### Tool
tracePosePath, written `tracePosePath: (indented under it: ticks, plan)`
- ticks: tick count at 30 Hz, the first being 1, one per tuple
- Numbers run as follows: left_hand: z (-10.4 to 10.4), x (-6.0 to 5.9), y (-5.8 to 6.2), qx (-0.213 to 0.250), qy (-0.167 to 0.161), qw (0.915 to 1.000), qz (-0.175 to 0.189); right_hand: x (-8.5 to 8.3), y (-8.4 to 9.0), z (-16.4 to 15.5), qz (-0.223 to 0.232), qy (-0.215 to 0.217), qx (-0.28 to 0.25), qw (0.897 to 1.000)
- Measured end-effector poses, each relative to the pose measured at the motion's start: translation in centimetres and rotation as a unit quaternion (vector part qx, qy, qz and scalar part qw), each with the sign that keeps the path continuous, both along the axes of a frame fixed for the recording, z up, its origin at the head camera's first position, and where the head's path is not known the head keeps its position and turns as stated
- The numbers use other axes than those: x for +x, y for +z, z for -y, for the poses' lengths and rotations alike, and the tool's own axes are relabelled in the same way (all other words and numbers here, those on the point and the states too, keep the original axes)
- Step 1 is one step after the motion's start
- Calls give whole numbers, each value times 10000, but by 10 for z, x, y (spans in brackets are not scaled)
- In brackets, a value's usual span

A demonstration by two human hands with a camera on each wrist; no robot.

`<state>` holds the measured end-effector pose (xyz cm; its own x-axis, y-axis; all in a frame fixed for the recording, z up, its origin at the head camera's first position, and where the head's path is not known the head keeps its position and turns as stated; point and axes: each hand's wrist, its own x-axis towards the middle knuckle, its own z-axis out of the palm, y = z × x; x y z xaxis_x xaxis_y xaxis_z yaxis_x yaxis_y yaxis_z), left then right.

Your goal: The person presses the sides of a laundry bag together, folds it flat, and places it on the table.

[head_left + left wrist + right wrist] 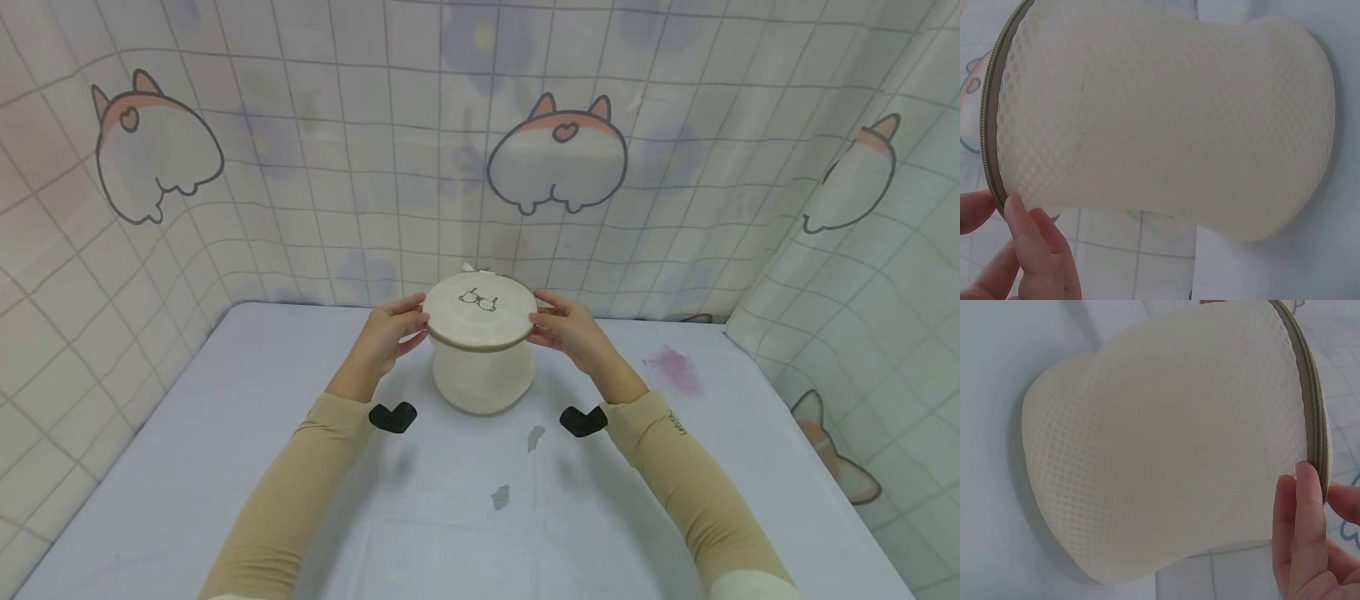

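A cream mesh laundry bag [483, 383] stands upright on the white-covered table, its round lid [465, 327] facing up with a small line drawing on it. My left hand [381, 340] pinches the left side of the lid's rim between thumb and fingers. On the opposite side, my right hand [576, 332] pinches the rim in the same way. A brownish zipper [986, 119] runs around the rim; in the right wrist view the fingertips [1308, 478] lie right at this zipper. The bag's mesh side narrows at the middle and bulges near the base.
The white tablecloth [435, 517] has grey patches and a pink stain [675, 369] at right. Behind and beside the table hangs a checked curtain [360, 167] with cartoon animals. A black piece [393, 417] sits at the left wrist, another [583, 422] at the right.
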<state>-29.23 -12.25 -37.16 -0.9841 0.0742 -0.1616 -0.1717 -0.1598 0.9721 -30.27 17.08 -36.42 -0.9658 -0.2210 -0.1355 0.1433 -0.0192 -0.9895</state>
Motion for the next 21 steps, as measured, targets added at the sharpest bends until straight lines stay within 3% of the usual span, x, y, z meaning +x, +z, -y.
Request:
tracePosePath:
  ticks: [21]
  plan:
    - [1,1,-3,-37,-127,9999,30,-2,-1,-2,136,56,-52,9999]
